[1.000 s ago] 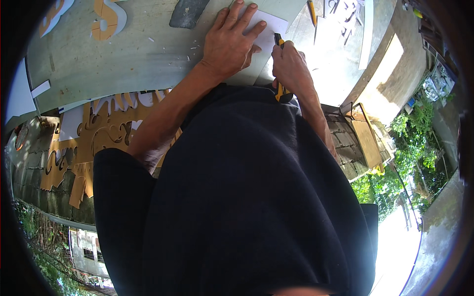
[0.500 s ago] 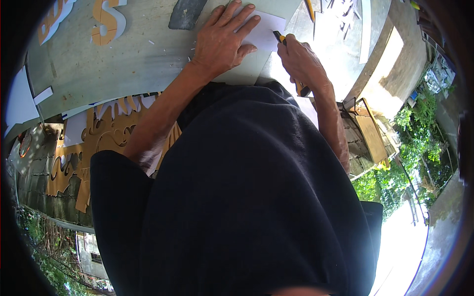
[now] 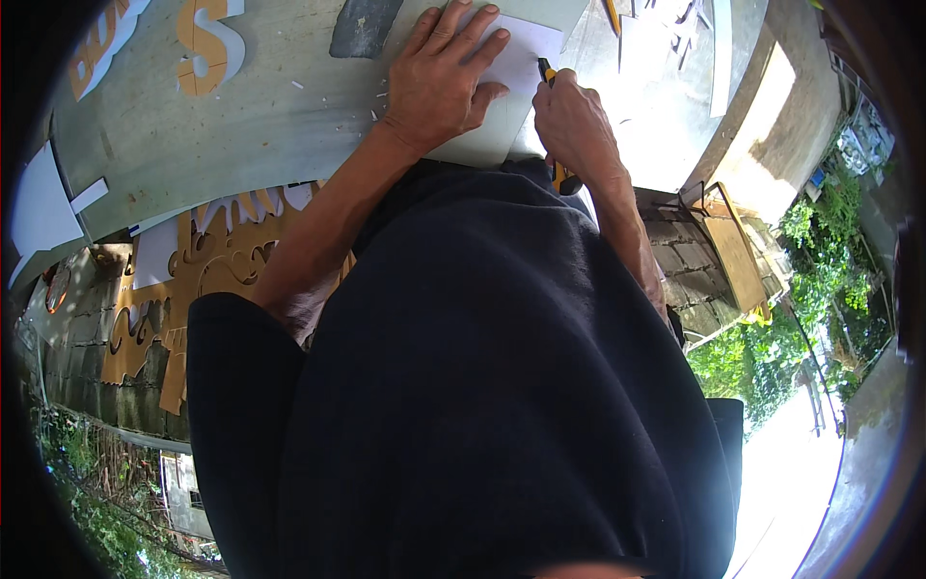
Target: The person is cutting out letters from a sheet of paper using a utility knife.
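A white sheet [image 3: 521, 56] lies on the worktable [image 3: 260, 125] in front of me. My left hand [image 3: 439, 82] rests flat on its left part, fingers spread and thumb out to the side. Wrapped in my right hand [image 3: 579, 121] is a yellow and black utility knife [image 3: 546, 71]. The knife's front end points away from me at the sheet's right part; I cannot make out whether the blade touches it. Its back end shows below my palm.
A dark grey flat piece [image 3: 365, 27] lies beyond my left hand. Farther left stand a brown-faced letter S [image 3: 204, 48] and more cut letters [image 3: 101, 48]. At the right are a yellow pencil-like stick [image 3: 612, 15] and scattered strips [image 3: 687, 34]. Cut-out brown boards [image 3: 217, 261] lean below the table's left side.
My right hand and the knife have shifted slightly left and toward me, the knife now more upright in view. My left hand still presses the sheet. The whole view has shifted a little.
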A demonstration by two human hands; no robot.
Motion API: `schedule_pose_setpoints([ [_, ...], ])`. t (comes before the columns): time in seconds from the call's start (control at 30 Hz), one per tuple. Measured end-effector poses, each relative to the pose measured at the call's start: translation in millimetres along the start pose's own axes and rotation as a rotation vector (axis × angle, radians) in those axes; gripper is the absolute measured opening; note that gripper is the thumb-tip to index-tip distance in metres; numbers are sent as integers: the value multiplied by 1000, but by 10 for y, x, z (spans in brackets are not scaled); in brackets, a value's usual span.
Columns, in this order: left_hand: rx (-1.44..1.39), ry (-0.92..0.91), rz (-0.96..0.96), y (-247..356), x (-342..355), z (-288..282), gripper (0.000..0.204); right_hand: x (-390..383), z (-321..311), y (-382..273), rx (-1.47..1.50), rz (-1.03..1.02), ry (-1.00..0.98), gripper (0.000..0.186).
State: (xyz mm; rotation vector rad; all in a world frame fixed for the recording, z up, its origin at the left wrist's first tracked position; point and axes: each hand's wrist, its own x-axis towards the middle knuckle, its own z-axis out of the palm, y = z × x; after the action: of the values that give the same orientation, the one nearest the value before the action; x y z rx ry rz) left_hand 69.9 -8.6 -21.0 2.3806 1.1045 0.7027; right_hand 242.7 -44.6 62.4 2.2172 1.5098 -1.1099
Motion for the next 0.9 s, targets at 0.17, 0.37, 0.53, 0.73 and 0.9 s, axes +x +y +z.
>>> schedule_pose_setpoints([
  [0.17,-34,13,13,13,13,-17,55,32,104,169,9,-89,-9,34],
  [0.37,-48,31,9,-8,-14,-37,58,-20,-277,-108,459,296,-180,36],
  [0.53,-75,2,-54,114,-119,-27,60,-16,-326,-43,426,285,-222,39],
  [0.73,-51,-53,-9,52,-161,-77,57,-54,-234,-49,373,289,-207,37],
  [0.9,-43,-19,2,68,-155,-27,54,-92,18,15,387,223,-81,38],
])
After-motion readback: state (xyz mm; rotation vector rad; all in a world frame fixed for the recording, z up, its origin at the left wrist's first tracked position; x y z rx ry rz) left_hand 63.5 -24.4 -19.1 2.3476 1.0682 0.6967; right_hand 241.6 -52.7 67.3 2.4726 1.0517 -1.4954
